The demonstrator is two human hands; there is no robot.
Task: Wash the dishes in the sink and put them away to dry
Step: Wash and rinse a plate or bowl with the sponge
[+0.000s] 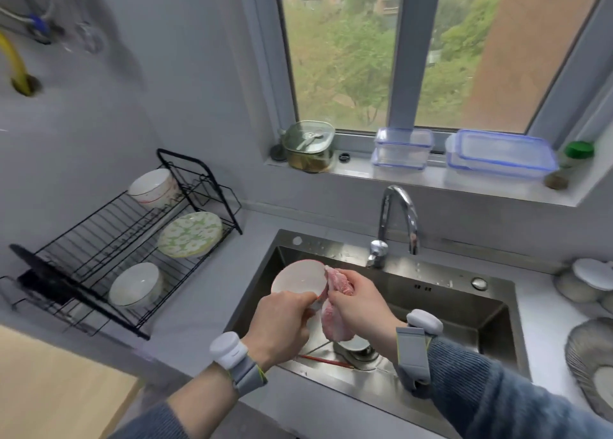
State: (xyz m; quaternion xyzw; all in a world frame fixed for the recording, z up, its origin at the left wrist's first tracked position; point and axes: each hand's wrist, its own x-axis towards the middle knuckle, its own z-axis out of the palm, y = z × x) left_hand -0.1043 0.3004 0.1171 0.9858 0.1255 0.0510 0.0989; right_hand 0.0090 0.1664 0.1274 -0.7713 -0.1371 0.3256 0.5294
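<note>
Over the steel sink, our left hand has its grip clamped on the rim of a smooth white bowl, tilted. Our right hand has its grip curled round a soft pink cloth, pressed against the bowl's edge.

Two clear lidded containers and a green-capped jar on the windowsill.

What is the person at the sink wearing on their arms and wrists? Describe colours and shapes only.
Both forearms carry blue-grey ribbed knit sleeves, pushed back from the wrists. The left wrist wears a rounded white device on a grey strap with a yellow-green edge. The right wrist wears a similar white device on a grey strap. Both hands are bare.
</note>
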